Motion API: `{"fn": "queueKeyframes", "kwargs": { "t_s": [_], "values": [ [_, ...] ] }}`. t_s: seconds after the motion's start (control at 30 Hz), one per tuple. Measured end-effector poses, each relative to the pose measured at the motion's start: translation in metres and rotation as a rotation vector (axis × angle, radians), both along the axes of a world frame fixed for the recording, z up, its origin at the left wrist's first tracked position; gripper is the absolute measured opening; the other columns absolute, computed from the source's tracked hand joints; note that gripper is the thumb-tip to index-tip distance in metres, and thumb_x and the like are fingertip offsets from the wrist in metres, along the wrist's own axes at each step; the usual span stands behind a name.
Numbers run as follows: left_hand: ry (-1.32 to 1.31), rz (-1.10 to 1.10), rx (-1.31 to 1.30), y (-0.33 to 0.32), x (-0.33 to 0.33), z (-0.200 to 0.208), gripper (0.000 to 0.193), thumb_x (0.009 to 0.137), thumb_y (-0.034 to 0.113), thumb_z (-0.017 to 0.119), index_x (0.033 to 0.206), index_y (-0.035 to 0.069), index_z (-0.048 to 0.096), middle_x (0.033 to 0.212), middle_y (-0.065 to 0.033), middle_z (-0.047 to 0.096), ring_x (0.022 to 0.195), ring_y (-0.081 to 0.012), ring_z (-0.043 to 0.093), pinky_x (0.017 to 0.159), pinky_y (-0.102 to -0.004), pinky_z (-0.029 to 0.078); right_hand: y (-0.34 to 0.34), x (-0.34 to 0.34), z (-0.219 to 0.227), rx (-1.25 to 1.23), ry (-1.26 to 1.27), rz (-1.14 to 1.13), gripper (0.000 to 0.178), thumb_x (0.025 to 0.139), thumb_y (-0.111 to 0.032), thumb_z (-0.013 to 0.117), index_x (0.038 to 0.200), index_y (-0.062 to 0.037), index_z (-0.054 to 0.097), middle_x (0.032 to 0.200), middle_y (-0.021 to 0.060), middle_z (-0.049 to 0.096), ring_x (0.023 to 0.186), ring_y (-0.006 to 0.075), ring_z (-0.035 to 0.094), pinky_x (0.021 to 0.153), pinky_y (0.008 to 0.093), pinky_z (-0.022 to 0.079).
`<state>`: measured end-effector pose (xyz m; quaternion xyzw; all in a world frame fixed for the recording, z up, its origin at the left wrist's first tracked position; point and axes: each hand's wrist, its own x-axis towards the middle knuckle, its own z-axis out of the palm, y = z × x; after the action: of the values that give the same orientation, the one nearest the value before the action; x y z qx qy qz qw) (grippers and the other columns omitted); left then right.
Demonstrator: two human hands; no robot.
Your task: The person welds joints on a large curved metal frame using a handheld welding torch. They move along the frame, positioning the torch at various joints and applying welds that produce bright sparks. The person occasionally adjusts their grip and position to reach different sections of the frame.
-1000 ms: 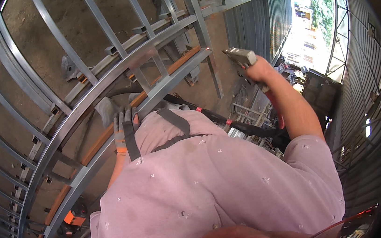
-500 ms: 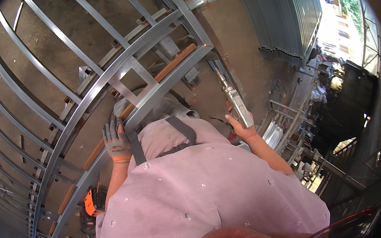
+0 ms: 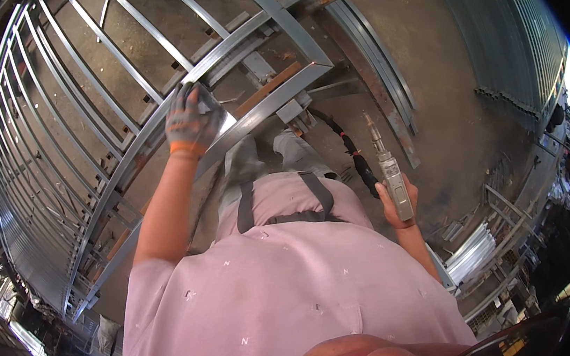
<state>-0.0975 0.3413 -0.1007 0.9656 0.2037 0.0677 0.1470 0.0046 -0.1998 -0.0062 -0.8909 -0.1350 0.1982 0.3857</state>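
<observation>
My left hand [image 3: 189, 122], in a grey and orange glove, reaches over the near side of a barred metal frame [image 3: 231, 41]. Its fingers look stretched out, slightly smeared, over a flat metal plate between two rails. Most of that plate [image 3: 227, 122] is hidden under the glove; a bright corner shows. Whether the fingers press on it, I cannot tell. My bare right hand [image 3: 401, 208] is wrapped around the grip of a silvery handheld welding gun [image 3: 393, 178], its narrow copper-coloured nozzle pointing away from me. The gun is held apart from the frame, to its right.
A black cable [image 3: 354, 150] runs beside the gun. Long metal profiles [image 3: 384, 61] lie right of the frame's corner. Stacked corrugated sheets [image 3: 501, 41] stand at the far right, and bundled bright tubes [image 3: 473, 253] lie nearer. A brown strip [image 3: 268, 90] runs along the near rail.
My left hand has moved up and right from the near rail onto the plate. The welding gun has shifted right and nearer in view, as the whole view has turned.
</observation>
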Motion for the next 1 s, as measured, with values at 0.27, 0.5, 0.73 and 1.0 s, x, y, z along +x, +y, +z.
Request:
{"fn": "queueKeyframes", "kwargs": {
  "t_s": [0.27,0.5,0.73,1.0],
  "values": [
    [0.396,-0.027,0.039,-0.019,0.151,-0.002,0.084,0.098,0.050,0.081,0.167,0.009,0.055,0.174,-0.0180,0.051,0.161,-0.0397,0.049,0.133,-0.0474,0.042,-0.053,-0.005,-0.001,0.059,0.049,-0.099,0.021,0.099,-0.010,0.088,0.108,0.0009,0.072,0.085,0.0047,0.070,0.076,0.0133,0.069,0.069,0.0326,0.057],
    [0.332,0.059,-0.172,-0.007,0.069,0.020,0.070,0.102,0.046,0.078,0.161,0.013,0.060,0.165,-0.0165,0.059,0.149,-0.0407,0.060,0.125,-0.0503,0.048,-0.057,-0.009,0.009,0.061,0.084,-0.153,0.021,0.099,-0.013,0.089,0.111,-0.0004,0.076,0.084,0.0049,0.073,0.072,0.0149,0.066,0.069,0.0353,0.056],
    [0.015,-0.006,-0.166,-0.048,-0.140,0.018,0.051,0.093,0.029,0.086,0.137,0.008,0.068,0.141,-0.0198,0.072,0.129,-0.0452,0.069,0.110,-0.0546,0.057,-0.077,0.048,0.071,0.052,0.227,-0.295,0.024,0.109,-0.020,0.080,0.128,-0.0066,0.073,0.094,0.0004,0.069,0.085,0.0090,0.062,0.077,0.0279,0.050],
    [-0.041,0.117,-0.344,-0.071,-0.214,0.004,0.049,0.089,0.023,0.088,0.133,0.008,0.070,0.134,-0.0202,0.076,0.121,-0.0452,0.071,0.106,-0.0543,0.059,-0.018,0.177,0.286,0.413,0.111,-0.027,0.034,0.123,-0.034,0.055,0.128,-0.0004,0.060,0.086,0.0054,0.054,0.080,0.0175,0.054,0.077,0.0320,0.045]
  ]
}}
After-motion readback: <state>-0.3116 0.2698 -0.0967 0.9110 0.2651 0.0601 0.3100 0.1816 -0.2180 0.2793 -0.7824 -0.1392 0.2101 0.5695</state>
